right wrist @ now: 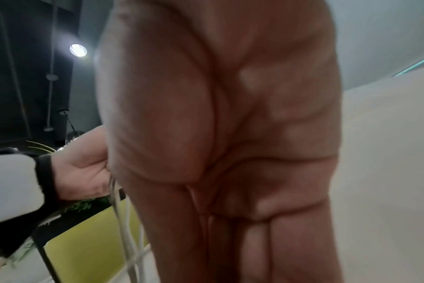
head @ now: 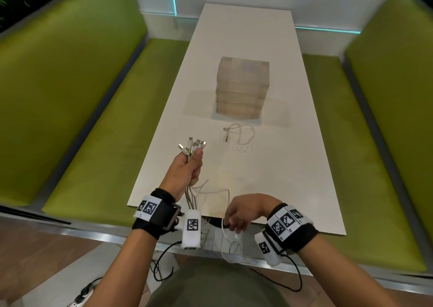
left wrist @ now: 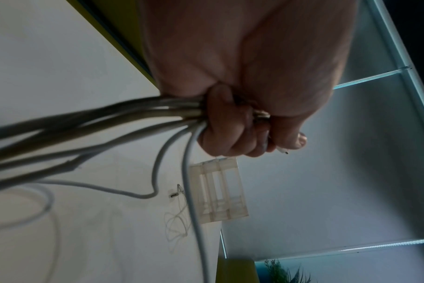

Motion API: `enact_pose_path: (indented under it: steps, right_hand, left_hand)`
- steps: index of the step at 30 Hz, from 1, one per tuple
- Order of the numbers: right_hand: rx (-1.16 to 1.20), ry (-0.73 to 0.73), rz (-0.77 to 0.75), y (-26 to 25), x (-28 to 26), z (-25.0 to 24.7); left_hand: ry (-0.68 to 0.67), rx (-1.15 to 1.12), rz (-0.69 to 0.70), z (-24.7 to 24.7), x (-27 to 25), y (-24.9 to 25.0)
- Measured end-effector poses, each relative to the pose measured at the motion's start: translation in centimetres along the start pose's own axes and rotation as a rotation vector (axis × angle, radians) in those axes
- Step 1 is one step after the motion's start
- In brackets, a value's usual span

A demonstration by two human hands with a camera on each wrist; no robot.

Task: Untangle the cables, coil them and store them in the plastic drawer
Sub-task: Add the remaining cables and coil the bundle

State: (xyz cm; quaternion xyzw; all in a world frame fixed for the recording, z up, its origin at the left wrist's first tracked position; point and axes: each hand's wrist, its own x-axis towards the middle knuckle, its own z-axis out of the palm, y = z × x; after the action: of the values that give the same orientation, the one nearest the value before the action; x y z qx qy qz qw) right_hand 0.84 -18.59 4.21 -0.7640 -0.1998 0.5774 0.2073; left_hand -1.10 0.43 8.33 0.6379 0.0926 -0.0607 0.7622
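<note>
Green padded benches (head: 82, 109) run down both sides of the head view, with a long white tabletop (head: 269, 166) between them reaching toward a pale wall at the top of the frame.

At the middle of the tabletop stands a clear plastic drawer unit (head: 242, 87), upright, its drawers stacked one above another and all pushed in. Just below it in the frame lies a loose white cable (head: 243, 138), uncoiled, in slack loops with both plugs pointing to the left; it is near the drawer unit but not touching it.

Lower left of centre, the left hand (head: 187, 168) is closed in a fist round a bundle of cables (head: 191, 146). Their plugs fan out above the thumb, and the cords hang below the fist, over the near tabletop edge. The left wrist view shows the same grip from beneath, fingers (left wrist: 228, 132) curled tight over the cords.

At the lower centre, the right hand (head: 243, 210) hangs over the near edge with its fingers bent downward, pinching a white cord (head: 225, 234) that drops in loops below the tabletop. Both wrists wear black straps with patterned white tags.
</note>
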Motion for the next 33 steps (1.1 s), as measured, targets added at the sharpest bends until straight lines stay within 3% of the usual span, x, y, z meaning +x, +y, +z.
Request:
enact_pose_path:
  steps: [2, 6, 9, 12, 15, 18, 21, 27, 29, 33]
  right_hand:
    - [-0.059, 0.051, 0.045, 0.1, 0.4, 0.2]
    - [-0.275, 0.404, 0.212, 1.2, 0.8, -1.1]
    - [-0.096, 0.597, 0.077, 2.0, 0.4, -2.2]
    - [0.024, 0.450, -0.228, 0.5, -0.4, -1.9]
    - [-0.080, 0.205, -0.302, -1.5, 0.1, 0.0]
    - [-0.171, 0.105, -0.327, -2.9, 0.7, 1.3]
    - [-0.192, 0.245, -0.235, -2.7, 1.0, -0.6]
    - [-0.073, 0.904, -0.014, 0.8, 3.1, -10.2]
    - [-0.120, 0.952, 0.028, 1.6, 4.0, -12.1]
    - [-0.188, 0.850, 0.157, 2.1, 5.5, -12.3]
  left_hand:
    - [0.008, -0.004, -0.001, -0.2, 0.0, 0.0]
    - [0.005, 0.007, 0.005, -0.5, 0.1, -0.3]
    - [-0.008, 0.001, 0.011, -0.3, 0.1, -0.3]
    - [-0.017, 0.003, 0.021, 0.3, 0.2, -0.3]
    - [-0.005, 0.003, 0.030, 1.0, 0.5, -0.3]
    - [-0.005, 0.005, 0.029, 1.6, 0.6, -0.2]
    - [0.015, 0.012, 0.023, 1.4, 0.7, -0.2]
    - [0.071, 0.005, -0.017, 0.1, 0.8, -0.2]
    - [0.069, 0.002, -0.021, 0.0, 0.8, -0.2]
    - [0.067, 0.010, -0.024, -0.2, 0.9, -0.2]
